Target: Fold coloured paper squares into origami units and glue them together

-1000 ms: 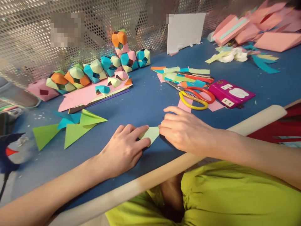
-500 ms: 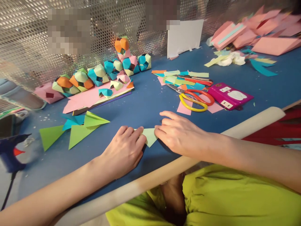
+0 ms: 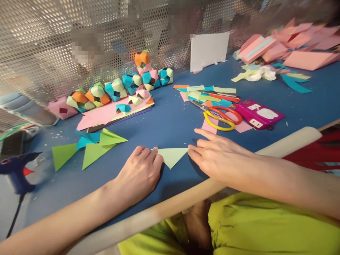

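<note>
A pale green paper triangle (image 3: 172,156) lies flat on the blue table (image 3: 164,124) near its front edge, point toward me. My left hand (image 3: 138,173) rests on the triangle's left corner, fingers curled down and pressing it. On the right corner lies my right hand (image 3: 220,156), its fingers stretched out and flat. Neither hand lifts the paper.
Folded green and blue triangles (image 3: 90,148) lie at the left, a blue glue gun (image 3: 16,170) at the far left. Paper balls (image 3: 117,88) line the mesh wall. Scissors (image 3: 220,115), a magenta punch (image 3: 259,114) and paper scraps sit behind my right hand. Pink boxes (image 3: 292,46) fill the back right.
My hands have drawn apart along the paper, which now shows as a wider flat triangle. The view has shifted slightly downward.
</note>
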Available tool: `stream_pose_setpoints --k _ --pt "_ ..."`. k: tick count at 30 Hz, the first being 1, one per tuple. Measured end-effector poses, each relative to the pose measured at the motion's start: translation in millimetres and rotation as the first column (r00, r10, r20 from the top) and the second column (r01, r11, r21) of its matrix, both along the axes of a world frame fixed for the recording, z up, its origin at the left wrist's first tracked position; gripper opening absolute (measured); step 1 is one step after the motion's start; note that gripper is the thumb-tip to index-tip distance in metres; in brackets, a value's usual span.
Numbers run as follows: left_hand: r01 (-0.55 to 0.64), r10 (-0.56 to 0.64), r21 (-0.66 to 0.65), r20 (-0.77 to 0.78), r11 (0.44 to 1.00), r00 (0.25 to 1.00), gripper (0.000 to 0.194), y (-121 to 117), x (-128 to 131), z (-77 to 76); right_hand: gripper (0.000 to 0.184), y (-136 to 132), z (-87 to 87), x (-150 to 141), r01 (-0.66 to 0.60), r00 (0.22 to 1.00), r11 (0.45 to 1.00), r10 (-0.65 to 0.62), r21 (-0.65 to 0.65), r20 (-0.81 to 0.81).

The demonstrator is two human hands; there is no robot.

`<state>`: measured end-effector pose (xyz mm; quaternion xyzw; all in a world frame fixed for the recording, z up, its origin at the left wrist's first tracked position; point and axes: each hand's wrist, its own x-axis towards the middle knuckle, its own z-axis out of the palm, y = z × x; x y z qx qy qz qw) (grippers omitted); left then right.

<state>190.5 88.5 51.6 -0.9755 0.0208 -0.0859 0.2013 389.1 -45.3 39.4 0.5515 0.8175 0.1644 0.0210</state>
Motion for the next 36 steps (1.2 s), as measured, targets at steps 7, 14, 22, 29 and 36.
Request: stream_pose_setpoints --k 7,14,22,29,36 --pt "-0.066 0.075 -0.214 0.037 0.975 0.996 0.016 12.2 2.2 -2.7 0.014 0.1 3.9 -0.7 0.049 0.992 0.999 -0.051 -0.024 -0.112" --pt "0.019 0.090 -0.543 0.173 0.839 0.981 0.032 22.6 10.7 -13.4 0.024 9.4 -3.4 5.5 0.276 0.896 0.958 -0.228 0.074 -0.382" --pt "0.001 0.365 -0.779 0.295 0.626 0.883 0.013 25.2 20.5 -14.2 0.024 20.3 -10.8 1.9 0.293 0.740 0.932 -0.079 0.214 -0.667" --pt "0.058 0.501 -0.886 0.313 0.461 0.807 0.013 10.1 19.7 -10.0 0.065 29.7 -8.9 -13.9 0.273 0.081 0.935 -0.255 -0.225 -0.963" --pt "0.085 0.618 -0.993 0.114 0.077 0.778 0.010 2.5 16.9 -13.0 0.077 38.2 -11.2 -23.4 0.253 0.082 0.923 -0.320 -0.290 -0.944"
